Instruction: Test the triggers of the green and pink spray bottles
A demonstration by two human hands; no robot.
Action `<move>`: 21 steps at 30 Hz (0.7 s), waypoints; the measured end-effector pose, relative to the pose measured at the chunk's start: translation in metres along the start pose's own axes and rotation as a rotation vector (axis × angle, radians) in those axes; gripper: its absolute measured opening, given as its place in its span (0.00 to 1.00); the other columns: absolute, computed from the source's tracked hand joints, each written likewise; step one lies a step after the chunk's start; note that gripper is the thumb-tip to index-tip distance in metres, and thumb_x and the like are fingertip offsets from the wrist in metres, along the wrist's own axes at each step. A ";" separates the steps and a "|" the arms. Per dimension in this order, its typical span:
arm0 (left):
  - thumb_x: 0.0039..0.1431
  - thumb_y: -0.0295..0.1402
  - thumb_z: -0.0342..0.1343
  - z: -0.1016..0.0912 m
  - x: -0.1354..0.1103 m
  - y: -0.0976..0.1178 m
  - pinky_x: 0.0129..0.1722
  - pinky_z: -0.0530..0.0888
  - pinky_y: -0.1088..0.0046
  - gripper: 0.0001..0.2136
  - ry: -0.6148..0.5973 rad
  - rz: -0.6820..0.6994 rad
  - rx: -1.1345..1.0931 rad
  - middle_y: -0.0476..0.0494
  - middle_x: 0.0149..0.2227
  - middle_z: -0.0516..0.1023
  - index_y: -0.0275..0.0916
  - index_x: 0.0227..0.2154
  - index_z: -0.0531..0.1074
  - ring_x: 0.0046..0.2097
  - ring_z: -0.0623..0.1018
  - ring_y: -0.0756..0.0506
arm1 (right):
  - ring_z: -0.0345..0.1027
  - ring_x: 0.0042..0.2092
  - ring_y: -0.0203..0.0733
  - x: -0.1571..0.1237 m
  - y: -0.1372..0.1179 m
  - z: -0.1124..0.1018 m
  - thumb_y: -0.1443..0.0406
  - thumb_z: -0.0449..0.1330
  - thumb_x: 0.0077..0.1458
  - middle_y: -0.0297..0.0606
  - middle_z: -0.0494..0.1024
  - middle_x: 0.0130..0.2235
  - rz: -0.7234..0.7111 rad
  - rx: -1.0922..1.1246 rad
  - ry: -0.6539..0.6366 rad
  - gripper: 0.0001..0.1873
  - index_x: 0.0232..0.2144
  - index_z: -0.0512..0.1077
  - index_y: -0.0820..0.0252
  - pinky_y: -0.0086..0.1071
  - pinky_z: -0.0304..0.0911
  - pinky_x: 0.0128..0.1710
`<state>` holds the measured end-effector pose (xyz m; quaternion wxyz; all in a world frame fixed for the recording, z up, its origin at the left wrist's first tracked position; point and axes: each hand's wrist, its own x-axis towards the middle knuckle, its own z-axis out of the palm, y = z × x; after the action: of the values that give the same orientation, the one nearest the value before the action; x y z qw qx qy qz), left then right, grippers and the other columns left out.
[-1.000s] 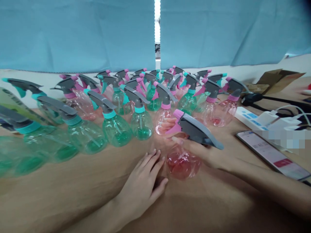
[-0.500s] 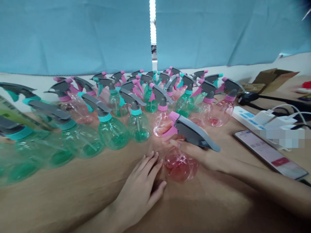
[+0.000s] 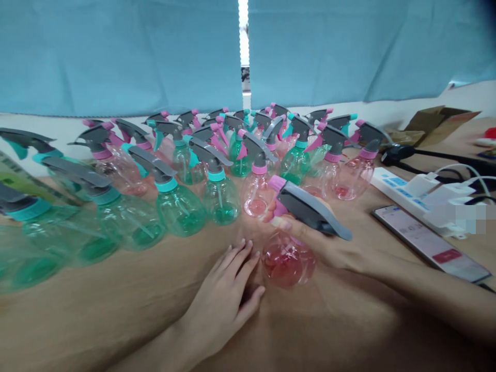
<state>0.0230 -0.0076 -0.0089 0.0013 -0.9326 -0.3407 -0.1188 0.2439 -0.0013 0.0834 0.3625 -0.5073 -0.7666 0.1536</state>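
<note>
A clear pink spray bottle with a grey and pink trigger head stands in front of me on the table. My right hand is wrapped round its neck, fingers at the pink trigger under the head; part of the grip is hidden behind the head. Flat on the table just left of the bottle lies my left hand, fingers stretched out and holding nothing. Beyond them stand a pink spray bottle and a green spray bottle.
Green spray bottles line the left side, with several more green and pink ones crowded behind. To the right lie a phone, a white power strip with plugs and cables, and an opened cardboard box. A blue curtain hangs behind.
My right hand's fingers have shifted slightly around the trigger and neck of the pink bottle. The left hand stays in place. The view has tilted very slightly.
</note>
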 end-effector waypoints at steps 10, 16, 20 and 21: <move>0.66 0.39 0.48 -0.001 0.000 0.000 0.60 0.60 0.55 0.22 0.006 -0.007 -0.017 0.35 0.62 0.62 0.32 0.57 0.62 0.63 0.61 0.38 | 0.60 0.22 0.33 0.000 0.003 0.006 0.50 0.56 0.55 0.27 0.67 0.21 0.023 0.030 0.044 0.15 0.29 0.70 0.53 0.28 0.54 0.20; 0.65 0.39 0.49 -0.002 0.000 0.000 0.60 0.60 0.55 0.22 0.007 -0.012 -0.033 0.34 0.61 0.62 0.32 0.57 0.62 0.63 0.61 0.37 | 0.67 0.25 0.35 0.003 -0.006 0.002 0.54 0.57 0.55 0.29 0.74 0.26 0.029 0.210 -0.017 0.11 0.36 0.71 0.52 0.28 0.62 0.22; 0.65 0.39 0.48 -0.001 0.000 0.001 0.60 0.60 0.55 0.22 -0.004 -0.018 -0.028 0.35 0.62 0.62 0.32 0.57 0.62 0.63 0.61 0.38 | 0.65 0.22 0.36 0.002 -0.007 0.004 0.52 0.56 0.54 0.30 0.71 0.22 0.046 0.142 0.028 0.13 0.34 0.73 0.51 0.30 0.63 0.20; 0.65 0.39 0.49 -0.001 0.000 0.001 0.60 0.60 0.55 0.22 -0.007 -0.019 -0.025 0.35 0.62 0.61 0.32 0.57 0.62 0.63 0.60 0.38 | 0.66 0.22 0.37 0.003 -0.007 0.004 0.52 0.57 0.54 0.31 0.72 0.23 0.045 0.145 0.033 0.12 0.34 0.73 0.51 0.30 0.64 0.21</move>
<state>0.0234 -0.0084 -0.0079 -0.0127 -0.9297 -0.3479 -0.1199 0.2356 -0.0016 0.0857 0.4073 -0.4991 -0.7358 0.2087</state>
